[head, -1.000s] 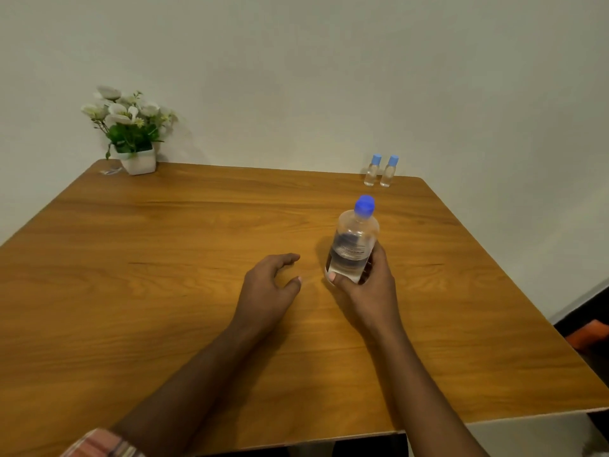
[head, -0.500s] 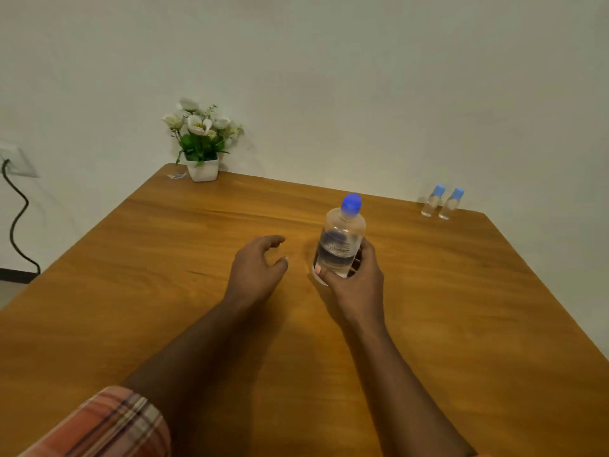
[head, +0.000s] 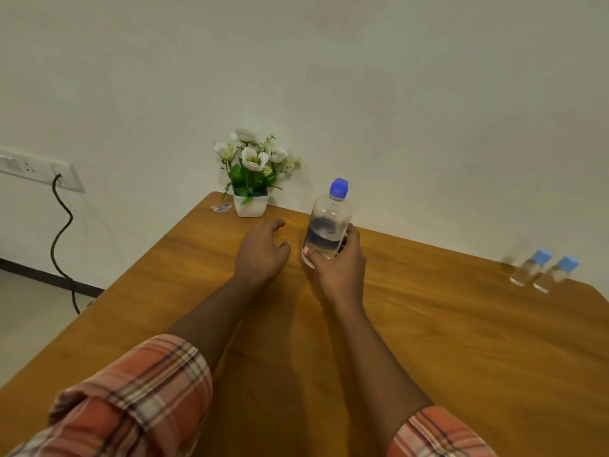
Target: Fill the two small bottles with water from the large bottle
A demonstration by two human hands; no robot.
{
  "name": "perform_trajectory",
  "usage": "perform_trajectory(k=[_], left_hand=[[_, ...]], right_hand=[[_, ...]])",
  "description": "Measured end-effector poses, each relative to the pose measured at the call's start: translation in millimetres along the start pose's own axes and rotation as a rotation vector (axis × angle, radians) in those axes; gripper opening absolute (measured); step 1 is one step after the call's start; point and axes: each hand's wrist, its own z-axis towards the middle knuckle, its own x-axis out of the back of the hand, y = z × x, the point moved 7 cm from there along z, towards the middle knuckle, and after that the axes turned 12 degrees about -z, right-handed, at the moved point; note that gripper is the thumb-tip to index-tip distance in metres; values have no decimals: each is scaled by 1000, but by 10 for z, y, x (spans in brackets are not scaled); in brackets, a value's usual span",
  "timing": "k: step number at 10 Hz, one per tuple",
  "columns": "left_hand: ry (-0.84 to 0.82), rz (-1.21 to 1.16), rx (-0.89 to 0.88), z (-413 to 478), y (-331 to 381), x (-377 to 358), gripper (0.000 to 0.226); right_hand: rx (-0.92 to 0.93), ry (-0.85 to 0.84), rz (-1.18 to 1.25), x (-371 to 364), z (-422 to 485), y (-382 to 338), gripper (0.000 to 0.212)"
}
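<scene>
The right hand [head: 339, 262] grips the lower body of the large bottle [head: 328, 222], upright on the table [head: 461, 341], blue cap on. Just left of the bottle the left hand [head: 260, 252] holds nothing, fingers loosely curled. Well to its right stand a small bottle [head: 530, 267] and a second small bottle [head: 557, 273], side by side, capped.

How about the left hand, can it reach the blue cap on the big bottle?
Probably yes. The left hand is open right beside the big bottle, and the blue cap sticks up bare. The right hand grips only the bottle's lower part, so nothing seems to block the way.
</scene>
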Motion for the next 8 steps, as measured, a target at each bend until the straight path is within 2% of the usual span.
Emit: perform_trajectory(k=[4,6,8], left_hand=[[-59,128,-54,663,-261,-320,49],[-72,199,-53,698,-286,-372,51],[-28,272,-62,493,-191,-302,43]], right_hand=[[-6,33,-60,-541,747,209,78],[1,25,-73,-584,822,236,80],[-26,-64,-132,-401,594,315,96]])
